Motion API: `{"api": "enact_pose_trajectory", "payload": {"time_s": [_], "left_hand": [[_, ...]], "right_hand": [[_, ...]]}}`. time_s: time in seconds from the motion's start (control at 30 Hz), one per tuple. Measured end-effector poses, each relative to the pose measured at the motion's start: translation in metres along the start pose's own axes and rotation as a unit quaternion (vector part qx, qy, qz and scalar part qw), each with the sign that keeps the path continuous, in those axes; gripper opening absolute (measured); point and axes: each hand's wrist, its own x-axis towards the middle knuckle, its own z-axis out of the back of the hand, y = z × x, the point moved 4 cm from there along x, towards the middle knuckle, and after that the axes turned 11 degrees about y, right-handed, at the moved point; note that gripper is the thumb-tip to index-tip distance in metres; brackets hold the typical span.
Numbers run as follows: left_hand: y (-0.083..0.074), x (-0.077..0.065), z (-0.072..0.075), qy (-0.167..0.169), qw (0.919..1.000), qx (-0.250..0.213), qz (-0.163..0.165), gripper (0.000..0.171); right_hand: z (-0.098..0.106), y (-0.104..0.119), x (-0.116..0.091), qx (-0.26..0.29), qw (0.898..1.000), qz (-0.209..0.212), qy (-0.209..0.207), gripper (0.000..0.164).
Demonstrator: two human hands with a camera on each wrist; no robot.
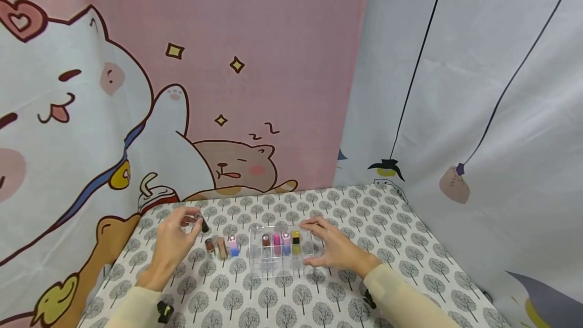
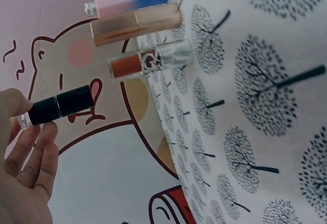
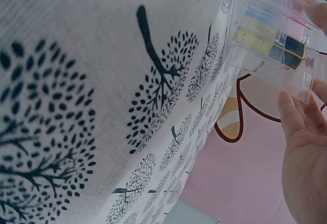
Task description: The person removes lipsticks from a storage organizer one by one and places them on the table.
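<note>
My left hand (image 1: 175,232) pinches a black lipstick tube (image 2: 61,105) by its clear end between thumb and fingers, raised over the table's left part. My right hand (image 1: 334,247) holds the right end of a clear lipstick organizer (image 1: 261,269), fingers at its back corner and thumb toward the front. In the organizer stand a brown-red lipstick (image 1: 266,240), a magenta one (image 1: 277,243), a pink-and-blue one (image 1: 286,243) and a gold one with a black square (image 1: 296,242). In the right wrist view, fingertips meet the organizer's clear edge.
Left of the organizer, in a row, are a clear lip gloss with brown-red colour (image 1: 210,247), a rose-gold tube (image 1: 221,248) and a pink-and-blue tube (image 1: 233,245). A tree-print cloth (image 1: 268,297) covers the table. Cartoon-print curtains (image 1: 282,90) hang behind and to the right.
</note>
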Motion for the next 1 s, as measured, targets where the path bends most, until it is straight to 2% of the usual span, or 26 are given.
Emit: {"api": "enact_pose_trajectory", "payload": {"time_s": [0.2,0.43,0.73,1.0], "left_hand": [[0.009,-0.006,0.001,0.008,0.9999,0.010,0.012,0.032],[0.014,-0.013,-0.001,0.012,0.9997,0.017,0.009,0.030],[0.019,-0.021,-0.007,0.039,0.9982,0.027,0.035,0.029],[0.022,-0.025,-0.010,0.067,0.9967,0.018,0.042,0.031]], "right_hand": [[-0.001,0.000,0.000,-0.003,1.000,0.004,-0.003,0.097],[-0.001,0.001,0.000,-0.003,1.000,0.004,-0.005,0.099],[-0.001,0.000,0.000,-0.002,1.000,-0.001,-0.003,0.099],[-0.001,-0.001,-0.001,-0.004,1.000,0.001,-0.006,0.097]]}}
